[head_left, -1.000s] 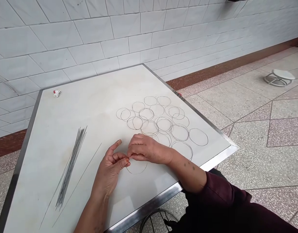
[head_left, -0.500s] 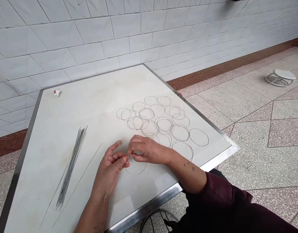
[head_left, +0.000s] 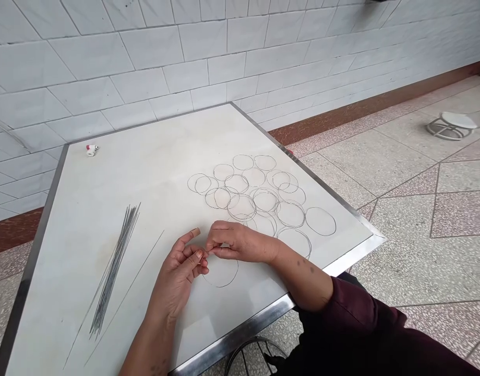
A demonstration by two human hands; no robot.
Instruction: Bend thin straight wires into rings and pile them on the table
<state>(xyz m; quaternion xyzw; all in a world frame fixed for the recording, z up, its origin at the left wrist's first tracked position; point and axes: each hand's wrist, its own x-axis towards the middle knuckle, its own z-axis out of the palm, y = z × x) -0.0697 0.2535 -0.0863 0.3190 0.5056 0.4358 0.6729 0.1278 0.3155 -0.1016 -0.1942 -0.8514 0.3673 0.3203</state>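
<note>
A thin wire ring [head_left: 224,286] hangs from my fingertips, its loop showing below my hands near the front of the table. My left hand [head_left: 183,266] pinches the wire between thumb and fingers, with the index finger raised. From the right, my right hand [head_left: 236,241] pinches the same wire close by; the exact meeting point of the ends is hidden by fingertips. Beyond my hands lie several finished-looking wire rings [head_left: 290,214], many overlapping. To the left rests a bundle of straight wires [head_left: 115,269], and a single loose wire [head_left: 126,295] lies between it and my left hand.
The white table [head_left: 154,172] has a metal rim and stands by a tiled wall [head_left: 154,49]. Small red and white items [head_left: 92,150] sit at its far left corner. A round stool [head_left: 451,125] stands on the floor at right; another stool [head_left: 255,355] is partly under the table.
My hands stay almost in place, with the fingers shifting slightly at the pinch. The hanging loop of the wire ring has swung a little lower and to the right.
</note>
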